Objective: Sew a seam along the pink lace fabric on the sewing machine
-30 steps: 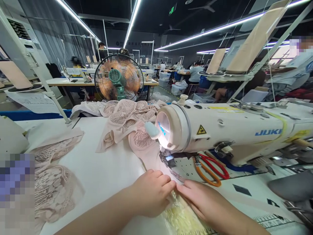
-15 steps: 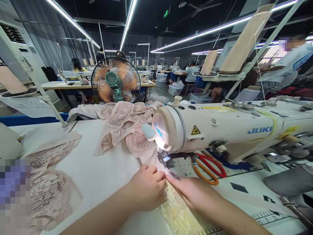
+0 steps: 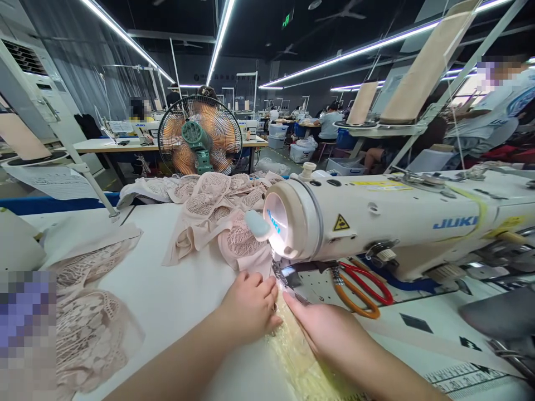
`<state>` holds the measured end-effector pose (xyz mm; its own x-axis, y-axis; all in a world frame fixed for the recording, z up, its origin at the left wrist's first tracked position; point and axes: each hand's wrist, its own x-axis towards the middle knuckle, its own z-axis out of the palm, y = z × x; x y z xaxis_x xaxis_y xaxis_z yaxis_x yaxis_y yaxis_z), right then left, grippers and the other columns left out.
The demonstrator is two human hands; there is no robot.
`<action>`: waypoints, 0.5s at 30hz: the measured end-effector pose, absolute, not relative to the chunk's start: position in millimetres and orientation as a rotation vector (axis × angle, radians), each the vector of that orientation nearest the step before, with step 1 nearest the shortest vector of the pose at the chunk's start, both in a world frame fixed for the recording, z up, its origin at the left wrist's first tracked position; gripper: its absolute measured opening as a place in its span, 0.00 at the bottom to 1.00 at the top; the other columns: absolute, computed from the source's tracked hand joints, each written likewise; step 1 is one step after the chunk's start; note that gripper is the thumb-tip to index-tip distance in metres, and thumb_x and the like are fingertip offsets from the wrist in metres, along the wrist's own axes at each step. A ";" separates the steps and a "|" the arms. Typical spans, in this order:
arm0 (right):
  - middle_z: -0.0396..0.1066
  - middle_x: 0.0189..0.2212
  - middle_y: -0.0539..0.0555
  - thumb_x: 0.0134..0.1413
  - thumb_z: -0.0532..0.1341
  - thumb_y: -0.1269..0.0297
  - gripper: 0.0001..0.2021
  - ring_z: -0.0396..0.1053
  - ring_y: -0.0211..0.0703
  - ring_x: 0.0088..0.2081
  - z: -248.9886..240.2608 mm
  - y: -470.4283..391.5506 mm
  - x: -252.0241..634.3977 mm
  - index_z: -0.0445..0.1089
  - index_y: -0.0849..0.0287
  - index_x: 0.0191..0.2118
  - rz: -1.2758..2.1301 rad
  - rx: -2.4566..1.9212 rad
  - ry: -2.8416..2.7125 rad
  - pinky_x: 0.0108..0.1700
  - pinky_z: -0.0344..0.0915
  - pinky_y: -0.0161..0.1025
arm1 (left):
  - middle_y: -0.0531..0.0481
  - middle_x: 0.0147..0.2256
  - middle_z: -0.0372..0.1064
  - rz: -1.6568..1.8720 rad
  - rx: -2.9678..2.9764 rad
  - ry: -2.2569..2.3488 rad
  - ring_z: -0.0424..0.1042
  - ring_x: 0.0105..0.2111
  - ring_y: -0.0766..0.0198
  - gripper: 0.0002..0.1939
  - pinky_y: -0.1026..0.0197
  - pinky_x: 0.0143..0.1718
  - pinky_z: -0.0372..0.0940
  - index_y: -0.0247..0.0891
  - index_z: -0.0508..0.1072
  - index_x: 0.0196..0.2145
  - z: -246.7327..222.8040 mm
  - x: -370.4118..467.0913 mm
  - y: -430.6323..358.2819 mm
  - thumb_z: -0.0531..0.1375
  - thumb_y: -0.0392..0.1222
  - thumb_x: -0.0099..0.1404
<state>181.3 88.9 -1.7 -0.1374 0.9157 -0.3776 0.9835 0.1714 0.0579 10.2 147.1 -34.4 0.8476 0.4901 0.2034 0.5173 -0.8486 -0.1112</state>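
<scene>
A pale pink lace bra (image 3: 242,239) runs from behind the needle area toward me, beside the head of a white JUKI sewing machine (image 3: 368,209). My left hand (image 3: 251,303) lies just in front of the presser foot (image 3: 284,273), its fingers curled down on the near fabric. My right hand (image 3: 324,323) pinches the fabric's right edge, thumb on top; its other fingers are hidden underneath. Below and between my hands is a pale yellow, glossy strip (image 3: 303,362), apparently under clear film.
Scissors (image 3: 359,289) with red and orange handles lie right of the needle. More lace bras (image 3: 209,195) are heaped behind; lace pieces (image 3: 92,334) lie left. A fan (image 3: 198,136) stands beyond the table. Thread cones (image 3: 426,67) rise at right. Other people sit farther back.
The near fabric has shifted slightly toward the needle. My left fingers have loosened a little and spread from the right thumb. The view has moved slightly.
</scene>
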 end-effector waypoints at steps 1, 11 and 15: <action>0.77 0.32 0.60 0.51 0.57 0.77 0.36 0.75 0.57 0.32 -2.6 86.8 180.4 0.50 0.60 0.67 -0.296 1.816 2.122 0.22 0.51 0.38 | 0.47 0.55 0.67 -0.256 -2.852 -0.800 0.66 0.43 0.54 0.28 0.51 0.43 0.58 0.33 0.68 0.56 -35.8 10.0 148.1 0.50 0.56 0.68; 0.73 0.42 0.59 0.60 0.48 0.76 0.28 0.71 0.55 0.44 -29.9 67.9 187.4 0.52 0.59 0.66 -0.315 1.948 2.269 0.41 0.67 0.44 | 0.39 0.59 0.62 -0.302 -2.818 -1.006 0.59 0.56 0.43 0.28 0.42 0.55 0.54 0.37 0.68 0.55 -35.0 2.4 158.2 0.52 0.58 0.66; 0.75 0.38 0.59 0.58 0.51 0.76 0.27 0.73 0.55 0.40 -44.0 72.5 188.2 0.58 0.60 0.64 -0.280 2.012 2.411 0.37 0.68 0.43 | 0.38 0.60 0.58 -0.425 -2.644 -1.138 0.58 0.58 0.45 0.24 0.45 0.55 0.57 0.41 0.69 0.55 -41.2 -4.3 166.1 0.55 0.53 0.65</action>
<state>188.2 72.5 -44.0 -0.1854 0.9770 -0.1052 0.9751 0.1697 -0.1427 -4.3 166.1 -41.2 0.6559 0.6678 0.3519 0.7350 -0.6712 -0.0962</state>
